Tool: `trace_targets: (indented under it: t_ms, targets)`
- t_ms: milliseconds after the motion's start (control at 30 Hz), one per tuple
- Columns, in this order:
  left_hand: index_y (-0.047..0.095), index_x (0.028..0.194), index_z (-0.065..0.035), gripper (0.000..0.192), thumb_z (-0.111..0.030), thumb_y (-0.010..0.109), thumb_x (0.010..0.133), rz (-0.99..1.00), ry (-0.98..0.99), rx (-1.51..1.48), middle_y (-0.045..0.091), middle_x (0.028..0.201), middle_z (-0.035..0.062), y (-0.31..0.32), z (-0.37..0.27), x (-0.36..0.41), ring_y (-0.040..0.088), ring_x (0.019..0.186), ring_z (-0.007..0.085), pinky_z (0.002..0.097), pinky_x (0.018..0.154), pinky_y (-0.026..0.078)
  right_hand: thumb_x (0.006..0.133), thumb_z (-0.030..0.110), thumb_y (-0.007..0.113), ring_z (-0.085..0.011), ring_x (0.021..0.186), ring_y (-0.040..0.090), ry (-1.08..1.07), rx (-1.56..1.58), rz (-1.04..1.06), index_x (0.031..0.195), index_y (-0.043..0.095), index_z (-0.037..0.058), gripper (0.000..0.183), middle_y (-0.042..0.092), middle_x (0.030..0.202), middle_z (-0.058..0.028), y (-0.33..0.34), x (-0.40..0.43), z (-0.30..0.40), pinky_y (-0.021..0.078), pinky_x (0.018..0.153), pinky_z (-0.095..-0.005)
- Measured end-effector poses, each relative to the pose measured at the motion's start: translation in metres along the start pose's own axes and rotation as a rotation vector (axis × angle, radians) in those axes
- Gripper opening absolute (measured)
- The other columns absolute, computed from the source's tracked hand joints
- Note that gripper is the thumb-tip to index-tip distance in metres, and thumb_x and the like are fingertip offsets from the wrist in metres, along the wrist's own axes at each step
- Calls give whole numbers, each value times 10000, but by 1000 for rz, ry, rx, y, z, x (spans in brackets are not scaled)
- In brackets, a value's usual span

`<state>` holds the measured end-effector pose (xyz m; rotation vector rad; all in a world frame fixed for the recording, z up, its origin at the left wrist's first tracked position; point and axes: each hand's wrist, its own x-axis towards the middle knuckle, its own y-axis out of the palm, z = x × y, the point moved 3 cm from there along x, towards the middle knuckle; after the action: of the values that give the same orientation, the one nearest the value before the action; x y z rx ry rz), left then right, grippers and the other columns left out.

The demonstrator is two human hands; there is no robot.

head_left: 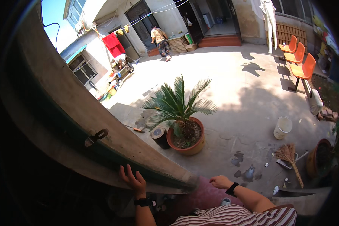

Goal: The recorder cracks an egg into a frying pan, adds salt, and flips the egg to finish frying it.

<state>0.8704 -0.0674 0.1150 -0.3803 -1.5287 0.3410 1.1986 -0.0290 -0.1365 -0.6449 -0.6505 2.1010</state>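
My left hand [133, 180] is raised with its fingers apart, beside the green and beige door frame [155, 163]; nothing is in it. Whether the fingertips touch the frame is hard to tell. A metal hasp [96, 137] juts from that frame higher up. Over the reddish floor of the doorway [207, 190], my right hand [221, 182] hangs with its fingers curled in, and no object shows in it. Both wrists wear black bands. Ahead stands a sago palm [180, 104] in a terracotta-coloured pot [190, 151].
A dark cylinder [160, 138] stands beside the pot. Right of it are a white bucket [283, 127], a straw broom [288, 158] on a dustpan, and another pot [317, 158]. Orange chairs [305, 67] line the right side. A person [159, 39] is across the courtyard.
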Motion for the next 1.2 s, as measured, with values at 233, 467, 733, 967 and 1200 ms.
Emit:
trace_targets:
  t_ms: [233, 467, 733, 967, 1200]
  targets:
    - [580, 946, -37, 133, -3, 542, 824, 187, -111, -77, 523, 770, 91, -38, 18, -57, 506, 728, 256, 346, 602, 421, 807, 262, 450, -333, 856, 588, -15, -85, 133, 990, 622, 143, 278, 636, 917, -132, 27, 15, 19, 461, 762, -416]
    - [566, 992, -14, 191, 14, 538, 805, 195, -305, -74, 494, 840, 116, -70, 49, -104, 516, 749, 266, 355, 634, 451, 814, 272, 479, -352, 852, 588, -9, -107, 156, 963, 623, 134, 250, 631, 903, -149, 56, 29, 82, 465, 743, -434]
    - [578, 1048, 0, 264, 42, 556, 788, 281, -445, -256, 501, 824, 112, -93, 115, -144, 537, 723, 233, 316, 635, 486, 799, 276, 553, -357, 800, 587, -37, -3, -65, 910, 542, 86, 220, 618, 829, -159, 87, 57, 160, 454, 681, -446]
    - [580, 1047, 20, 255, 3, 605, 793, 266, -978, -689, 570, 765, 42, -78, 155, -198, 549, 666, 153, 241, 589, 450, 813, 304, 555, -340, 756, 592, -243, 14, -9, 912, 549, 104, 223, 604, 744, -157, 106, 58, 231, 453, 646, -424]
    - [559, 1062, -29, 230, -97, 589, 845, 472, -1606, -1235, 573, 811, 31, -47, 73, -190, 565, 713, 144, 223, 615, 444, 802, 260, 583, -321, 783, 581, -750, -6, -133, 976, 543, 57, 270, 593, 837, -137, 99, 49, 278, 465, 655, -400]
